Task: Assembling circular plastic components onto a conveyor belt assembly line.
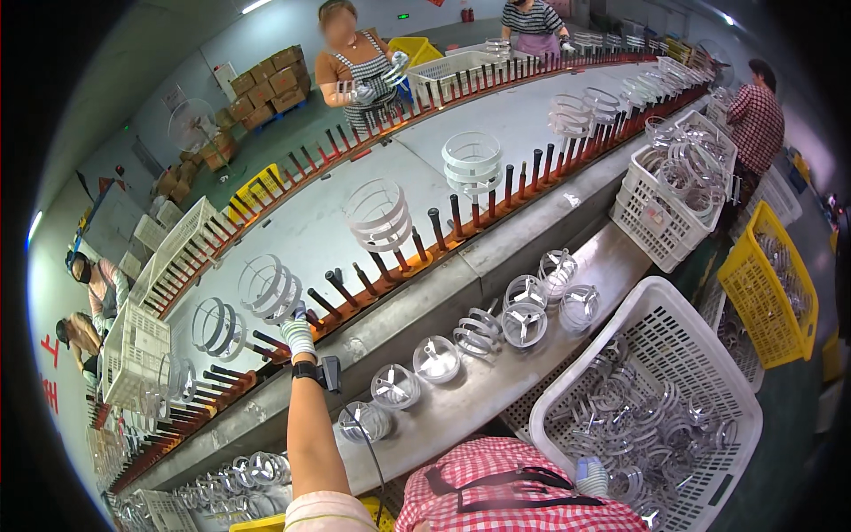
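Observation:
My left hand (299, 333), in a striped glove with a small black device strapped at the wrist, reaches out to the near row of dark pegs (347, 282) on the conveyor. Its fingers are closed on the lower edge of a white ring frame (269, 287) that stands among the pegs. My right hand (592, 475), also gloved, is low over the big white basket (567, 390) of silvery ring parts (647, 426). My red checked shoulder partly hides it, so its grip is unclear.
More white ring frames (381, 215) ride the grey belt. Round clear pieces (523, 321) lie on the metal shelf below. White baskets (660, 213) and a yellow basket (771, 293) stand at the right. Other people (359, 62) work along the far side.

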Action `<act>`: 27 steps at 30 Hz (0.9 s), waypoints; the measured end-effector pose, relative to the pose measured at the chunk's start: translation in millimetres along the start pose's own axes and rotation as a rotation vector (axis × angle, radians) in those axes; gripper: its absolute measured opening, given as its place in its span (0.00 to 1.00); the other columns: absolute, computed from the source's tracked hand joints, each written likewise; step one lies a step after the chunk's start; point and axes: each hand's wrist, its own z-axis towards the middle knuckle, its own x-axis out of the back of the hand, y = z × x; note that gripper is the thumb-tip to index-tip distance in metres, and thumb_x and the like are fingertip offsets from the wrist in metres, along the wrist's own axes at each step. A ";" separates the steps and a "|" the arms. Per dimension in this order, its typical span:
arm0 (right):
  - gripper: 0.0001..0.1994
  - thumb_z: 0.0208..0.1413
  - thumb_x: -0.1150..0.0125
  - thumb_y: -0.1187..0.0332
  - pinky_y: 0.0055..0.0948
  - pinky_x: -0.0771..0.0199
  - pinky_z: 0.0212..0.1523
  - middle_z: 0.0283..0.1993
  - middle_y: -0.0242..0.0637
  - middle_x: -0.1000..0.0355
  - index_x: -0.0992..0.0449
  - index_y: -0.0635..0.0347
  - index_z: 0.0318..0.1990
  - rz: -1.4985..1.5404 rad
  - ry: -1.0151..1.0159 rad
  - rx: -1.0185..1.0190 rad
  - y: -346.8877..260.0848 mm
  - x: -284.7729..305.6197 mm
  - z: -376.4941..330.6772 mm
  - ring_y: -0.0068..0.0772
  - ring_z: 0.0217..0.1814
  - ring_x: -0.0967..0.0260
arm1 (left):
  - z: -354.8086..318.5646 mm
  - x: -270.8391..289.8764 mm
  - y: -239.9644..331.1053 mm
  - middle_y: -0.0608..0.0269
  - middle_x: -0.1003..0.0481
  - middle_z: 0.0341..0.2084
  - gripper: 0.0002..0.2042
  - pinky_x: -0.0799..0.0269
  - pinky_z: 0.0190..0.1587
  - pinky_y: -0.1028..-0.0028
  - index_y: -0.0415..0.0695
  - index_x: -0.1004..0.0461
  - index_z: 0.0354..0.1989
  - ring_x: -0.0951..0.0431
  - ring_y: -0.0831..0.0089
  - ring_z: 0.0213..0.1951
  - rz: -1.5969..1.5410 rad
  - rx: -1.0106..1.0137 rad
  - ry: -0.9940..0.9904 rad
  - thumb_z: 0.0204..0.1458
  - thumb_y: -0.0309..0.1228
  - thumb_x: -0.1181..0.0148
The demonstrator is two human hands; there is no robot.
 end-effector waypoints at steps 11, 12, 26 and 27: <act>0.12 0.51 0.59 0.65 0.46 0.35 0.36 0.29 0.52 0.33 0.30 0.63 0.27 0.065 -0.015 -0.130 -0.9 -3.7 7.5 0.55 0.33 0.36 | -33.1 38.8 -47.3 0.45 0.27 0.40 0.20 0.34 0.44 0.63 0.37 0.35 0.48 0.28 0.50 0.42 -0.091 -0.059 0.025 0.48 0.33 0.45; 0.15 0.53 0.61 0.62 0.47 0.36 0.38 0.29 0.53 0.33 0.30 0.64 0.28 0.080 -0.046 -0.234 0.9 -2.0 5.4 0.57 0.34 0.36 | -55.0 34.3 -42.3 0.46 0.28 0.41 0.20 0.34 0.46 0.65 0.37 0.36 0.50 0.28 0.52 0.43 -0.127 -0.099 0.009 0.48 0.31 0.45; 0.11 0.57 0.56 0.66 0.33 0.39 0.23 0.20 0.40 0.37 0.33 0.61 0.26 0.395 0.186 -0.056 -70.3 55.7 99.3 0.37 0.20 0.41 | -176.5 113.7 27.8 0.61 0.26 0.33 0.11 0.32 0.42 0.74 0.41 0.30 0.43 0.27 0.73 0.38 -0.683 -0.157 -0.831 0.51 0.26 0.47; 0.11 0.58 0.54 0.65 0.28 0.40 0.22 0.20 0.31 0.37 0.32 0.60 0.27 0.940 0.107 -0.235 -108.0 68.5 125.6 0.26 0.20 0.42 | -195.9 122.2 54.8 0.61 0.26 0.32 0.14 0.32 0.44 0.73 0.42 0.30 0.45 0.27 0.73 0.37 -0.650 -0.226 -1.016 0.50 0.32 0.45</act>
